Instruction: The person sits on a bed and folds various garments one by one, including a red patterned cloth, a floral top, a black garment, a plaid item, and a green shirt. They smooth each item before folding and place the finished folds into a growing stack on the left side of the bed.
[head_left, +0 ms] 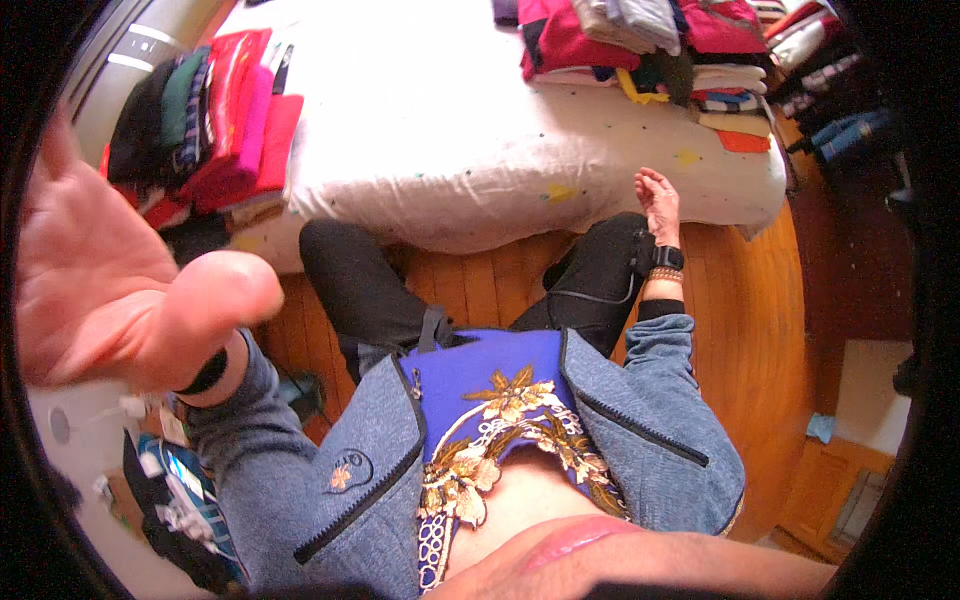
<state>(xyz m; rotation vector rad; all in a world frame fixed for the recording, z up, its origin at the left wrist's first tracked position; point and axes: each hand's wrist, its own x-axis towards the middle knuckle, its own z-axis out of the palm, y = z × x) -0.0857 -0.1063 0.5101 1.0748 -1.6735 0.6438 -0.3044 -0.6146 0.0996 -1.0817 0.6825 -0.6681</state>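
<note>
My left hand [150, 300] is raised large and close at the left side, palm showing and thumb stretched out, with nothing in it. Part of its fingers runs off the dark rim of the picture. My right hand [658, 205] hovers beside my right knee, near the front edge of the bed [420, 150]. Its fingers are loosely bent, and I see nothing held in them. A black watch [667, 258] and a beaded bracelet [667, 275] sit on the right wrist. A thin dark cable [600, 298] trails from that wrist across my trousers.
Folded clothes [215, 125] stand stacked at the bed's left. More piles of folded clothes [650, 50] lie at the back right. A wooden floor [745, 300] spreads below the bed. Assorted items [190, 490] crowd the lower left; a blue scrap [820, 428] lies at right.
</note>
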